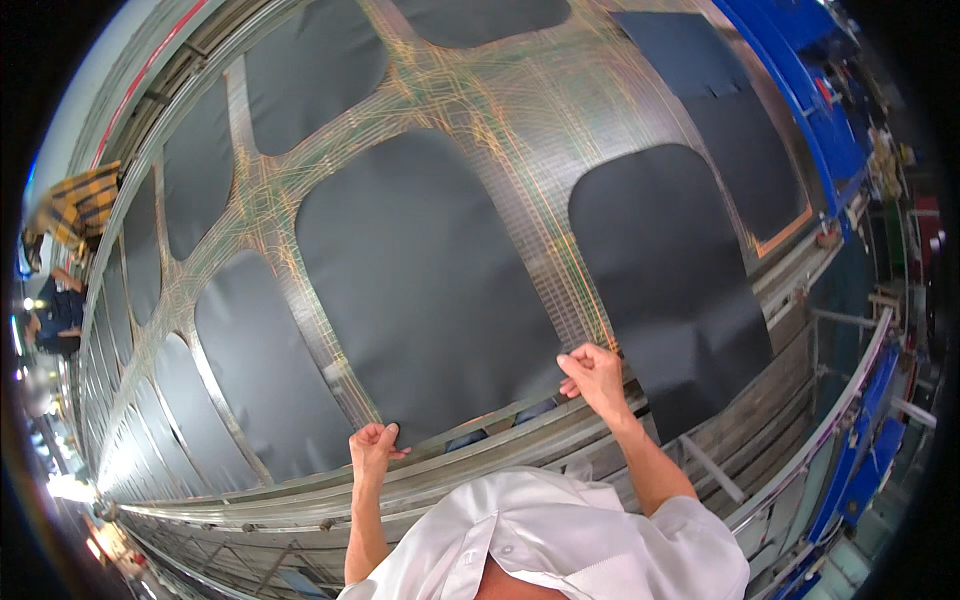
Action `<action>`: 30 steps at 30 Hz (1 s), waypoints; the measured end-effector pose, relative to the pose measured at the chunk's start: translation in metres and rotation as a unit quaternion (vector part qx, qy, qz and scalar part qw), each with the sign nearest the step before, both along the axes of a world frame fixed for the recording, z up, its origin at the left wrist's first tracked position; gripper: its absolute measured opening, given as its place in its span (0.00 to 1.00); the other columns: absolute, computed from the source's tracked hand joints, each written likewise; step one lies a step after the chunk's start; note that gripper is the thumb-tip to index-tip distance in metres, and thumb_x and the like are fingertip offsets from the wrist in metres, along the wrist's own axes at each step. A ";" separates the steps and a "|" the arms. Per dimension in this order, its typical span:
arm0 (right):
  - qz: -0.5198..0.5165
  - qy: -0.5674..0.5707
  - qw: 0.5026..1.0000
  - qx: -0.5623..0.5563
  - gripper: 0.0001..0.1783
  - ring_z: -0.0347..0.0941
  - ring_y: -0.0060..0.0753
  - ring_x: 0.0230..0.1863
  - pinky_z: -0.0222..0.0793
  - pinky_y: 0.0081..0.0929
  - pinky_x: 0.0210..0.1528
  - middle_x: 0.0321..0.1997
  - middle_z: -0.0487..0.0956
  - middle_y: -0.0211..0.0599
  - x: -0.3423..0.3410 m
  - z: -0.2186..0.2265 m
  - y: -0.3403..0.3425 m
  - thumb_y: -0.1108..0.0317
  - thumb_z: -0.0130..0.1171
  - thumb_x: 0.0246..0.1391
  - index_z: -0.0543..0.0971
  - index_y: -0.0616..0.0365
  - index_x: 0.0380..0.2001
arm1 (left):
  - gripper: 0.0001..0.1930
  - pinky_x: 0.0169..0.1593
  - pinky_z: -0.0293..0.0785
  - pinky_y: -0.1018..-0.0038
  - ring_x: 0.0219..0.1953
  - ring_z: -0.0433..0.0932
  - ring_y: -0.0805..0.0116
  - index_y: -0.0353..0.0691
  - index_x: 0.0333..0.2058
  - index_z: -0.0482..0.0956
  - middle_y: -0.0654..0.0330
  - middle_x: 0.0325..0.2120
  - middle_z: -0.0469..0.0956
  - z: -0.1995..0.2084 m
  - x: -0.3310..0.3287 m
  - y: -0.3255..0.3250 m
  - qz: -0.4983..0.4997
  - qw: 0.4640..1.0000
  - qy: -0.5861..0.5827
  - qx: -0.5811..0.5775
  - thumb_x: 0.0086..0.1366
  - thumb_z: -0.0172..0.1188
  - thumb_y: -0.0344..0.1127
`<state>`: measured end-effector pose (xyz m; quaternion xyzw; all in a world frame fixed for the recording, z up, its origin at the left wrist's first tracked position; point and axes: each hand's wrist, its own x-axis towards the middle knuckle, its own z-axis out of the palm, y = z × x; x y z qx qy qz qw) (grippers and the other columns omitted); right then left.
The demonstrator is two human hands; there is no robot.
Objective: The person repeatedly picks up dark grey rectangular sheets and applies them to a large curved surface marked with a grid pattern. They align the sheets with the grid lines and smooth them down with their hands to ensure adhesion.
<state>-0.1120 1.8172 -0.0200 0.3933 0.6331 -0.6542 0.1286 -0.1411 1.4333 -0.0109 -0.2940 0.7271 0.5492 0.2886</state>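
A large black sheet point(430, 270) with rounded far corners lies flat in front of me on the long patterned table. Its near edge runs along the table's front. My left hand point(372, 447) is closed at the sheet's near left corner, thumb and fingers pinched on the edge. At the near right corner my right hand point(594, 378) is closed too, fingertips on the edge. Right of it, a second black sheet point(670, 280) hangs over the front edge of the table, with creases in its lower part.
Several more black sheets point(265, 360) lie in rows to the left and far side. Criss-crossed orange and green lines cover the table surface point(540, 120). Metal rails point(300, 508) run along its front. A blue frame point(800, 90) stands at the right. A person point(58, 312) is at the far left.
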 end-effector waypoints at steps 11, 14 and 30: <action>0.016 -0.003 1.000 0.016 0.10 0.79 0.27 0.19 0.74 0.21 0.17 0.20 0.80 0.39 -0.001 -0.003 0.003 0.70 0.63 0.56 0.76 0.66 0.27 | 0.13 0.26 0.83 0.75 0.18 0.74 0.77 0.33 0.22 0.74 0.64 0.16 0.72 -0.007 0.002 -0.003 0.029 0.999 -0.010 0.043 0.64 0.63 0.33; 0.015 -0.005 1.000 0.010 0.10 0.79 0.28 0.19 0.74 0.21 0.18 0.20 0.79 0.39 -0.001 -0.002 0.001 0.70 0.63 0.56 0.75 0.66 0.26 | 0.13 0.26 0.82 0.75 0.19 0.75 0.77 0.32 0.23 0.75 0.64 0.17 0.73 -0.001 0.002 -0.006 0.028 0.999 -0.023 0.039 0.63 0.63 0.34; 0.032 -0.012 0.998 0.049 0.10 0.78 0.31 0.17 0.74 0.24 0.17 0.19 0.77 0.38 -0.002 -0.001 -0.009 0.71 0.61 0.58 0.73 0.65 0.27 | 0.12 0.25 0.78 0.79 0.20 0.76 0.79 0.33 0.24 0.76 0.65 0.17 0.76 -0.004 0.003 -0.022 0.024 0.996 -0.041 0.071 0.62 0.66 0.33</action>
